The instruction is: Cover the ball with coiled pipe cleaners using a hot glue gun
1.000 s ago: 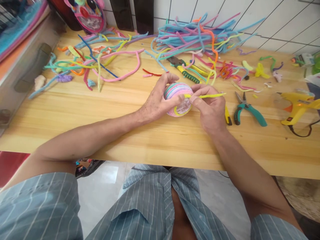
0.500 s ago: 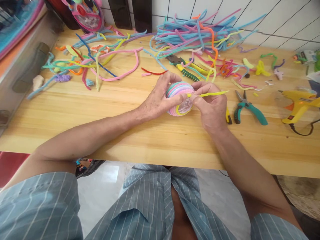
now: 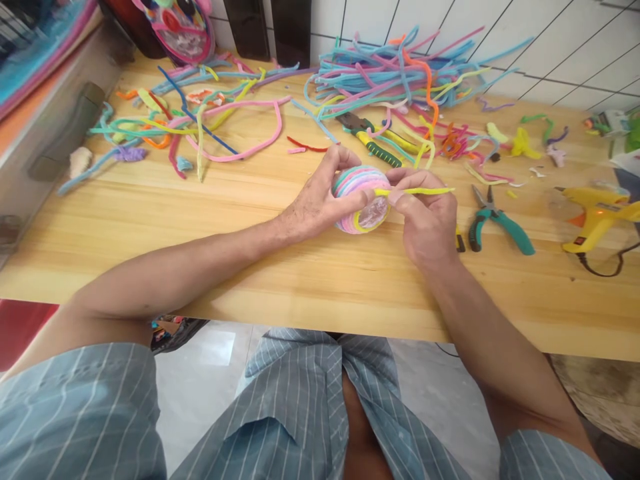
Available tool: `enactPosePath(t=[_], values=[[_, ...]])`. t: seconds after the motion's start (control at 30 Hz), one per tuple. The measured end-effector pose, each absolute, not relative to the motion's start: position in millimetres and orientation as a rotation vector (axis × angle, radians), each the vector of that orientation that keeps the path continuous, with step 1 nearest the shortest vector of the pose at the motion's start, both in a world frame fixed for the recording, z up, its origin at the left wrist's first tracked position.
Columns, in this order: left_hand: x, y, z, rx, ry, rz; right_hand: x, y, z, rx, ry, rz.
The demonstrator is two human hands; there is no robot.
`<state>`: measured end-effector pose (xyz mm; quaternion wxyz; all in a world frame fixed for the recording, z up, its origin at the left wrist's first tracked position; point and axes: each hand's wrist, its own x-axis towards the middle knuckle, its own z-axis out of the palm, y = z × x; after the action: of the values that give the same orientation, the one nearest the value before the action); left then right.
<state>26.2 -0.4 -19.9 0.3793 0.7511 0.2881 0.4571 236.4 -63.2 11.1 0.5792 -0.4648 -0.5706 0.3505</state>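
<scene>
A small ball [image 3: 357,190] wrapped in pastel pipe cleaners, pink, blue and yellow bands, rests on the wooden table [image 3: 310,280]. My left hand [image 3: 320,200] curls around its left side, thumb pressed on the front. My right hand [image 3: 425,213] pinches a yellow pipe cleaner [image 3: 425,191] against the ball's right side; its free end sticks out to the right over my knuckles. A clear patch of the ball shows inside the yellow loop at the front.
Piles of coloured pipe cleaners [image 3: 400,73] cover the back of the table, with more loose ones [image 3: 200,120] at left. Yellow-handled pliers [image 3: 373,143] lie behind the ball, teal pliers [image 3: 495,217] to the right, and a yellow glue gun [image 3: 595,213] at far right.
Both hands stay on the ball; the fingers have shifted slightly and the yellow pipe cleaner lies a little flatter along the ball's front.
</scene>
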Motion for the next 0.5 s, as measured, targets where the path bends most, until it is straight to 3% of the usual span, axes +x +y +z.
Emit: enactPosePath(t=[0.5], values=[[19.2, -6.9, -14.8, 2.017, 0.782, 1.182, 239.9, -62.8, 5.2, -1.153, -1.324, 0.79]])
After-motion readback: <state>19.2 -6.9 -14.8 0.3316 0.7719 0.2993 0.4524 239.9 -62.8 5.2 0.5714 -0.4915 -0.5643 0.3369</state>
